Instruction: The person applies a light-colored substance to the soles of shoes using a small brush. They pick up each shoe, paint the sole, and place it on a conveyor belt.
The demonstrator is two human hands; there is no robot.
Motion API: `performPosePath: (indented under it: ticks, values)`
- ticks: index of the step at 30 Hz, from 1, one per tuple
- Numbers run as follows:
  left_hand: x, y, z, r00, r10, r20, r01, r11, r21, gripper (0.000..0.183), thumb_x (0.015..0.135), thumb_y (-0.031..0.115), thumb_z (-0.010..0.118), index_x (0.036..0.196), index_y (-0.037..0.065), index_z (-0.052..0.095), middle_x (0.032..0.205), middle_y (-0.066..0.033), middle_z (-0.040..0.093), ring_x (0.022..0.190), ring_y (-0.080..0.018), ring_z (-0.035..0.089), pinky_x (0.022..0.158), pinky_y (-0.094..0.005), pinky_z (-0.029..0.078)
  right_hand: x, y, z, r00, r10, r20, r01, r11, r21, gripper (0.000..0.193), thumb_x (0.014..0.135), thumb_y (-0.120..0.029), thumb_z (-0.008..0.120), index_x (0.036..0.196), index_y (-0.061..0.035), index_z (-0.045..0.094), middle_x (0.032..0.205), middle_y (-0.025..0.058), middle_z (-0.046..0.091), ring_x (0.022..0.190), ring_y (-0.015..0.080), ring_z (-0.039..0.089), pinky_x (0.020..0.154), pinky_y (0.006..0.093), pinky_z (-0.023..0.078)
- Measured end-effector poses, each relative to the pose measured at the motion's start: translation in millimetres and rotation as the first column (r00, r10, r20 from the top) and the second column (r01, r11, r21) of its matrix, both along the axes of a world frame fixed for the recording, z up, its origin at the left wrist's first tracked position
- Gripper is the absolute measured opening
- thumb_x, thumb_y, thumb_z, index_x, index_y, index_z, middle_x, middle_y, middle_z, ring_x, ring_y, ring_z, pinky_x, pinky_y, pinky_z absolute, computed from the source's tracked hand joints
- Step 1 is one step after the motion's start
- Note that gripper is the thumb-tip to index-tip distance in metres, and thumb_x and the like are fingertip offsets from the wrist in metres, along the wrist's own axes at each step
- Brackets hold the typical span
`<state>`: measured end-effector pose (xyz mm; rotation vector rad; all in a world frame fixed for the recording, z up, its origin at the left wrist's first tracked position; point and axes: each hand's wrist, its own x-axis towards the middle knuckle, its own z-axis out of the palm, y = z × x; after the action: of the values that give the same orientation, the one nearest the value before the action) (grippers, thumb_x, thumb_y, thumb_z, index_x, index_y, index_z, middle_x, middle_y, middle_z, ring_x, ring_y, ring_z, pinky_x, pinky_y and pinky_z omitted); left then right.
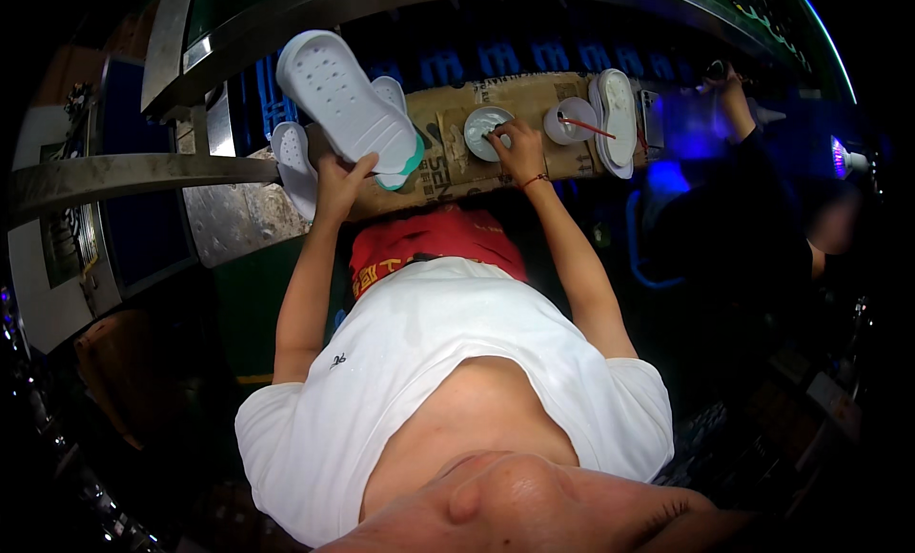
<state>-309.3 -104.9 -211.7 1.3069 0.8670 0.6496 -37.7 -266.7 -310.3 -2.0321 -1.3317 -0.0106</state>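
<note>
My left hand (335, 183) grips the heel end of a white shoe sole (345, 100) with a green edge and holds it up, tilted, bottom side facing me. My right hand (520, 149) reaches over a small grey dish (480, 126) on the cardboard-covered bench (448, 167), its fingers pinched over the dish rim; what they hold is hidden. A second white bowl (575, 118) with a red-handled brush (588, 125) lying across it stands just right of that hand.
Another white sole (292, 153) lies under my left hand, and a stack of white soles (617, 118) lies right of the bowl. A metal frame (124, 170) runs along the left. Another person's hand (731, 86) works at the far right beside blue light.
</note>
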Motion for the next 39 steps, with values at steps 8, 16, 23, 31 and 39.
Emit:
performPosePath:
  ticks: [8, 16, 23, 31, 39]
  values:
    - [45.3, -10.5, 16.1, 0.999, -0.04, -0.02, 0.043, 0.975, 0.22, 0.033, 0.078, 0.01, 0.071, 0.103, -0.009, 0.061, 0.095, -0.0147, 0.068, 0.083, -0.0177, 0.066, 0.074, -0.0297, 0.052, -32.7, -11.7, 105.2, 0.917, -0.043, -0.396, 0.115, 0.98, 0.161, 0.011, 0.073, -0.009, 0.074, 0.081, -0.0037, 0.069, 0.09, 0.0093, 0.065, 0.063, 0.0194, 0.055, 0.058, 0.0294, 0.044]
    - [58.6, -24.5, 33.1, 1.0, -0.028, -0.004, 0.028, 0.948, 0.316, 0.033, 0.078, 0.009, 0.069, 0.105, -0.008, 0.059, 0.095, -0.0143, 0.067, 0.082, -0.0164, 0.064, 0.073, -0.0291, 0.051, -63.8, 0.6, 131.6, 0.989, 0.125, -0.085, -0.095, 0.951, 0.296, 0.014, 0.069, -0.01, 0.075, 0.081, -0.0088, 0.068, 0.093, 0.0062, 0.065, 0.084, 0.0249, 0.057, 0.074, 0.034, 0.045]
    - [61.6, -30.4, 46.3, 0.999, -0.028, -0.025, 0.034, 0.943, 0.33, 0.034, 0.078, 0.01, 0.068, 0.107, -0.007, 0.058, 0.091, -0.0132, 0.068, 0.079, -0.0153, 0.064, 0.07, -0.0279, 0.051, -63.0, 4.3, 139.2, 0.99, 0.12, -0.069, -0.096, 0.954, 0.283, 0.014, 0.069, -0.01, 0.075, 0.081, -0.0074, 0.068, 0.092, 0.0068, 0.065, 0.083, 0.0261, 0.058, 0.074, 0.0348, 0.044]
    - [62.0, -31.1, 50.5, 0.997, -0.016, -0.073, 0.044, 0.918, 0.394, 0.036, 0.077, 0.012, 0.067, 0.106, -0.008, 0.059, 0.086, -0.0163, 0.068, 0.076, -0.018, 0.067, 0.069, -0.0297, 0.052, -62.0, 5.7, 140.3, 0.98, 0.191, -0.063, -0.169, 0.952, 0.256, 0.015, 0.07, -0.008, 0.076, 0.083, -0.0067, 0.068, 0.091, 0.0073, 0.065, 0.08, 0.0242, 0.057, 0.073, 0.0333, 0.042]
    - [64.2, -27.9, 50.5, 0.994, -0.024, -0.103, 0.074, 0.855, 0.513, 0.037, 0.075, 0.012, 0.066, 0.106, -0.009, 0.058, 0.081, -0.0206, 0.067, 0.073, -0.0256, 0.069, 0.067, -0.0325, 0.053, -51.2, 9.0, 153.2, 0.976, 0.094, 0.196, -0.155, 0.934, 0.323, 0.018, 0.069, -0.008, 0.076, 0.085, -0.0084, 0.068, 0.093, 0.0062, 0.065, 0.08, 0.0234, 0.057, 0.076, 0.0337, 0.04]
